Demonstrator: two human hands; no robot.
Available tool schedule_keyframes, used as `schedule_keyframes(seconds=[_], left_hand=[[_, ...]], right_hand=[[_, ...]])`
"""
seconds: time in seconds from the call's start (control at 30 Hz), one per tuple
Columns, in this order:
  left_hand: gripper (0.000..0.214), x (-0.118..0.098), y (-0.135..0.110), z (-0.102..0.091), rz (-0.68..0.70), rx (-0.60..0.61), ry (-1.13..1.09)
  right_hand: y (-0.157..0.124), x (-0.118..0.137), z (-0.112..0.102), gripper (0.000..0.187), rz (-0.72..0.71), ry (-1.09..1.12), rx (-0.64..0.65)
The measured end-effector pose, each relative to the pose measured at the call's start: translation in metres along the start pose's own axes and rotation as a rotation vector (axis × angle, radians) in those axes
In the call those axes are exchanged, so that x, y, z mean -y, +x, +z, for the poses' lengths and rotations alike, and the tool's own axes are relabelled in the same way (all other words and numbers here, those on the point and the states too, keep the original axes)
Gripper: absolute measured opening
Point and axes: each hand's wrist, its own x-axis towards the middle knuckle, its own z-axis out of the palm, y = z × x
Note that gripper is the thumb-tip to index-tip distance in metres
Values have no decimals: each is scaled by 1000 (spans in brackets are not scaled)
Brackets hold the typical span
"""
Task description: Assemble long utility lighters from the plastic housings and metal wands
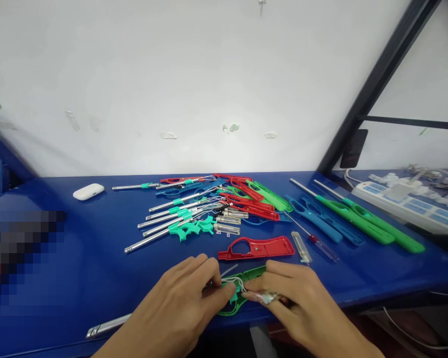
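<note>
A green lighter shell half [254, 273] lies at the table's front edge, its inside facing up. White wires [234, 281] and a teal trigger [234, 297] sit in it. My left hand [188, 296] grips the shell's left part, thumb against the wires and trigger; its other fingertips are partly hidden. A metal lighter tube [108, 326] pokes out beyond my left forearm. My right hand [296, 293] is closed round a clear fuel tank [268, 297], mostly covered by the fingers, with thumb and index finger at the wires. Just behind lies a red shell half [263, 248].
Behind are metal tubes with wires [160, 216], teal triggers [194, 227], clear tanks [227, 229] and red shells [250, 203]. A loose tank [301, 247], screwdriver [313, 239], blue shells [315, 219] and green lighters [373, 221] lie right. A white case [88, 192] and power strip [410, 204] flank them.
</note>
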Motion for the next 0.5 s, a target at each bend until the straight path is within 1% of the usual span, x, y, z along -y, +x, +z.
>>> schedule_keyframes(seconds=[0.1,0.17,0.23,0.3,0.4,0.5], left_hand=[[70,0,-1,-3,-4,-10,-4],[73,2,-3,-4,1,-49,-3],[67,3,-2,-3,-19,-93,-1],[57,2,0,-2,-58,-132,6],[44,-3,3,-1,-96,-174,20],[37,-9,4,-2,-120,-200,34]], right_hand=[[-1,0,0,20,-4,-34,14],[-2,-1,0,20,-13,-40,13],[-1,-1,-1,21,-19,-28,15],[-1,-1,-1,22,-18,-15,16],[-1,0,-2,22,-22,-12,9],[-1,1,-2,22,-5,-7,19]])
